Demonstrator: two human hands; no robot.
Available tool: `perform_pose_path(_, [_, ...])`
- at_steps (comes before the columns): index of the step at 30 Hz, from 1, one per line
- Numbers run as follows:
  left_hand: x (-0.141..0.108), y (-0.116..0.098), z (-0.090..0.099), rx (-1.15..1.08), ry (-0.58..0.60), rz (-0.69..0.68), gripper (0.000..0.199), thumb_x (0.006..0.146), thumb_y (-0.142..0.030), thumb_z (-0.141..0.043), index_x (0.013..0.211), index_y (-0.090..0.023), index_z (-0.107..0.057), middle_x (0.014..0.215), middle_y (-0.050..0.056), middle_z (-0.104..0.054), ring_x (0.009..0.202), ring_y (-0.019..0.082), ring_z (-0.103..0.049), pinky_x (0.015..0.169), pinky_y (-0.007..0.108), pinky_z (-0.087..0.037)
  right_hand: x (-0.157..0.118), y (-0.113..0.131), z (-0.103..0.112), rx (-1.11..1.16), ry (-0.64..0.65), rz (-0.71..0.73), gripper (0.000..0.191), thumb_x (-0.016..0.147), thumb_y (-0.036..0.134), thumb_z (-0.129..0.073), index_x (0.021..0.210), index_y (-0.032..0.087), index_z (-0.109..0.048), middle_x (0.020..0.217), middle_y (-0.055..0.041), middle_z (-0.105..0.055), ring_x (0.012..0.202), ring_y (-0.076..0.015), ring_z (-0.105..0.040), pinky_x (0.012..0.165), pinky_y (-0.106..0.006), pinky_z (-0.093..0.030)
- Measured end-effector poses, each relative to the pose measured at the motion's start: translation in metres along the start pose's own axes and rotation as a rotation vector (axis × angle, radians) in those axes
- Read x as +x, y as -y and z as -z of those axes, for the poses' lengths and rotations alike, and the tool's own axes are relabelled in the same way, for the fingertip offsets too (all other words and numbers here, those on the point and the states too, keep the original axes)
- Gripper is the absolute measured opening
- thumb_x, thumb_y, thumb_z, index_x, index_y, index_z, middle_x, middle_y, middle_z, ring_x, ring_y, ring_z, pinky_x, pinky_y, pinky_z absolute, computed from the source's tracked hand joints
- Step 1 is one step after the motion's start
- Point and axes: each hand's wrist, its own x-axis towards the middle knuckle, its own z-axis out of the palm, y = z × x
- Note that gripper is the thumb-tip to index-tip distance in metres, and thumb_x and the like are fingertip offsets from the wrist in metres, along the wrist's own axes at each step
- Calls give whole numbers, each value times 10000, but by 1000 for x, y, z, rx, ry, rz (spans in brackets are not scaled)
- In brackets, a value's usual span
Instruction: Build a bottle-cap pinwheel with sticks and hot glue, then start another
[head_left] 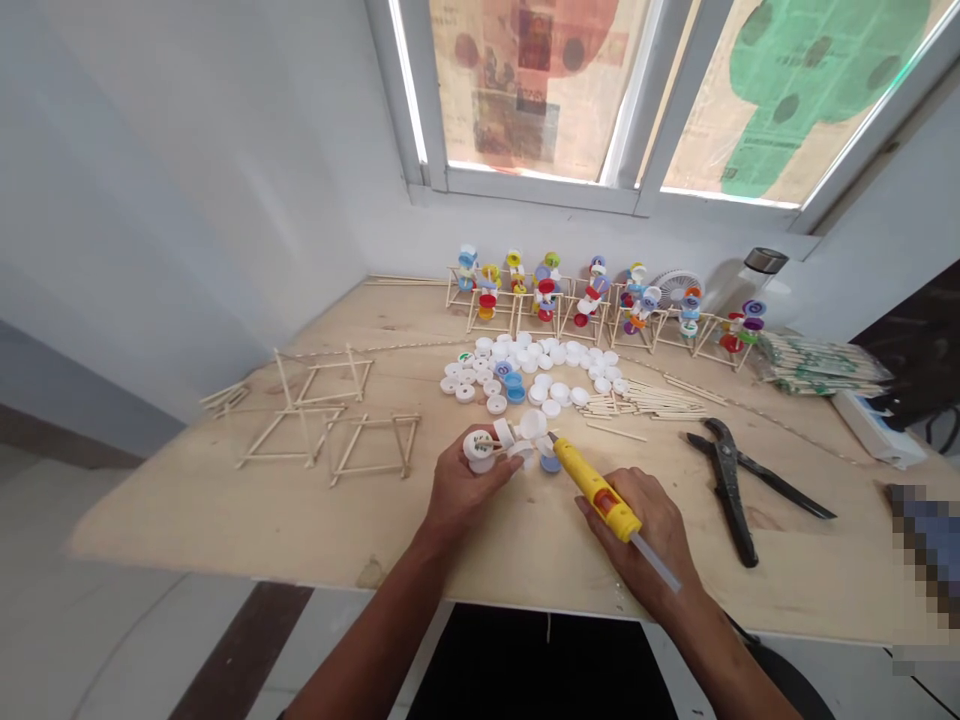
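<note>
My left hand (466,488) is closed around a small assembly of white bottle caps (532,425) and a thin stick. In my right hand (646,520) is a yellow glue gun (596,490), with a clear glue stick (656,562) coming out of its rear. The nozzle points up and left, right beside the caps; whether it touches them I cannot tell. A blue cap (550,464) shows just below the nozzle. Beyond my hands lies a spread of loose white caps (555,352), with a few blue ones (514,388) among them.
Stick frames (371,468) stand at the left. Loose sticks (652,398) and black pliers (726,480) lie to the right. Frames with coloured cap wheels (546,298) line the back, near a small fan (677,292) and a bottle (757,275). Bagged sticks (821,365) rest by a power strip (881,430).
</note>
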Motion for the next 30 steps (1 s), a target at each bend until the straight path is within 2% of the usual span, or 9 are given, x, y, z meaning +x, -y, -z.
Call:
perform_pose_path(20, [1,4,1,-41,-1,11,309,556,-293,-798,794,-179,-639,710,-10,-647,639,145,-580,610,238,-452,-1,-2,-3,-48,-9,-31,264,894,403,-446,712,215,-486,613,-19,-553,577,-182,-510,562,-282,-353])
perform_pose_path(30, [2,8,1,-56,4,-3,322,576,-310,-791,821,-171,-635,722,0,-642,645,143,-581,606,240,-463,-1,0,-3,-56,-11,-33,237,884,369,-465,707,213,-485,616,-19,-548,581,-180,-506,565,-276,-345])
